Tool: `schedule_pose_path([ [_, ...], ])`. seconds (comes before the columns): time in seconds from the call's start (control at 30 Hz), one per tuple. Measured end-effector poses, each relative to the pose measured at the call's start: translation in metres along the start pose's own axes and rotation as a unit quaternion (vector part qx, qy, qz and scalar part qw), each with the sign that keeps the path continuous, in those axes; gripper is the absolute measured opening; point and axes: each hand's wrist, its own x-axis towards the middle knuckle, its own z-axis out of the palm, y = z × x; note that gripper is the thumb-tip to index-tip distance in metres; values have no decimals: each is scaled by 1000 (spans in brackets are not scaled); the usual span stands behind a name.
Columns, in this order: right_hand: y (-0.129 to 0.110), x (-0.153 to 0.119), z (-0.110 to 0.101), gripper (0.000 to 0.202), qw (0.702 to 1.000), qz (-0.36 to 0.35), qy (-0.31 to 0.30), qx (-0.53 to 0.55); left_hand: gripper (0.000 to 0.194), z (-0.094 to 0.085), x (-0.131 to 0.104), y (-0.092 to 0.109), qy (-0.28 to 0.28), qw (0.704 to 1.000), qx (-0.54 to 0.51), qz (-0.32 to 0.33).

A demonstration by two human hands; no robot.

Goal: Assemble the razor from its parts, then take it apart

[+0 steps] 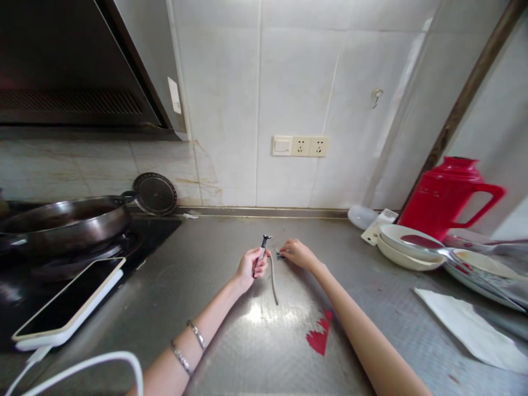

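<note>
My left hand (251,265) is closed around the grey-and-black handle of a small razor-like tool (263,248), held tilted with its short crosswise head upward. To its right, my right hand (297,253) rests low at the counter, fingertips pinched on a small dark piece (280,256) whose kind I cannot make out. Between the hands a thin grey cord (274,283) lies on the metal counter (231,341), its upper end close to my left fingers. A torn red patch (320,334) shows on the counter nearer to me.
Left, a pan (70,223) stands on the black stove, with a phone (68,302) on a white cable near its edge. Right are stacked bowls (408,256), a red thermos jug (443,192) and a white paper sheet (470,327). Wall sockets (309,147) are behind.
</note>
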Motion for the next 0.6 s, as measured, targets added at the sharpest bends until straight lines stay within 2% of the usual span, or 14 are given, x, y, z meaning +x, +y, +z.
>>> schedule_pose_path([
  [0.2,-3,-1,-2,23,999,30,-13,-8,19,1,-1,1,-3,1000,4,0],
  [0.47,-9,-6,-4,28,999,14,9,-46,18,2,-2,2,-2,1000,2,0],
  [0.6,-6,-6,-2,26,1000,18,14,-19,18,5,-4,3,2,1000,-3,-2],
])
